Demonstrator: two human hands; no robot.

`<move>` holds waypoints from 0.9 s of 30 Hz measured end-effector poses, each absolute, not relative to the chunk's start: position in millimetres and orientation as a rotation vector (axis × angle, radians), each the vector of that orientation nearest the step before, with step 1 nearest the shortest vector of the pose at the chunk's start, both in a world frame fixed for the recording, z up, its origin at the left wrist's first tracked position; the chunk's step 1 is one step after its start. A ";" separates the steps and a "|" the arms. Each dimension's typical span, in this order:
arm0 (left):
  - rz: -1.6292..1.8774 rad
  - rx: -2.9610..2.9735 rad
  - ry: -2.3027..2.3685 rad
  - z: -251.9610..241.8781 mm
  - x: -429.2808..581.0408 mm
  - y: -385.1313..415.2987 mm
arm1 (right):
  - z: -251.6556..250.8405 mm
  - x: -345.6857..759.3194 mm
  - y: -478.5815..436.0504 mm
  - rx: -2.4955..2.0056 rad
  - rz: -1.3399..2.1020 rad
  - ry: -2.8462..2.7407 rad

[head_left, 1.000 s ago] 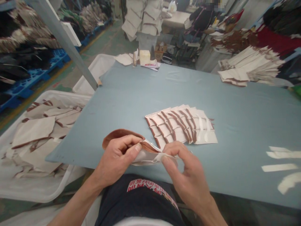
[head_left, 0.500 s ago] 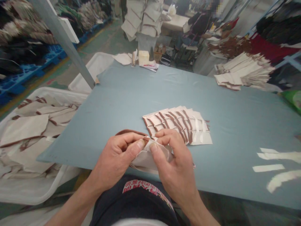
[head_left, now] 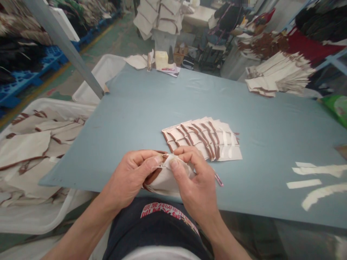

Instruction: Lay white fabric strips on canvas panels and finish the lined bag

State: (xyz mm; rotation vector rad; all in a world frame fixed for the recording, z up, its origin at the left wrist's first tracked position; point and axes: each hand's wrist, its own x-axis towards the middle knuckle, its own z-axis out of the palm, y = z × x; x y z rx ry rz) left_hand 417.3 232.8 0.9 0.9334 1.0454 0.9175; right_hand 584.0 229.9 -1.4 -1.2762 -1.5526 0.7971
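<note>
My left hand (head_left: pixel 130 177) and my right hand (head_left: pixel 193 184) are closed on one cream fabric piece with brown trim (head_left: pixel 162 180), held just above the near edge of the blue-grey table (head_left: pixel 168 104). Thumbs and forefingers pinch its top edge close together. A thin pink tool (head_left: pixel 218 179) pokes out from under my right hand. Just beyond the hands, a fanned stack of cream pieces with brown edging (head_left: pixel 202 139) lies flat on the table.
A white bin (head_left: pixel 35 159) of larger cream pieces stands at the left. Cream strips (head_left: pixel 311 180) lie at the right. A pile of folded pieces (head_left: pixel 276 76) is at the far right, a small cream block (head_left: pixel 162 59) at the far edge. A grey post (head_left: pixel 62 47) slants at left.
My hands have drawn together on the fabric piece, bunching it; the brown flap that showed at its left is now folded under my left hand. The pink tool has come into sight.
</note>
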 end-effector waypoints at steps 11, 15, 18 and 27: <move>0.933 0.905 1.058 0.6 419.4 234.2 | -7.4 575.6 229.7 -1.267 0.610 -1.567; 0.932 0.896 1.086 1.8 418.4 234.0 | -8.2 573.6 230.1 -1.263 0.620 -1.561; 0.917 0.893 1.090 1.8 416.4 233.8 | -6.8 573.2 230.1 -1.267 0.701 -1.550; 0.904 0.788 1.127 0.6 415.4 234.6 | -5.9 571.1 232.9 -1.198 0.697 -1.570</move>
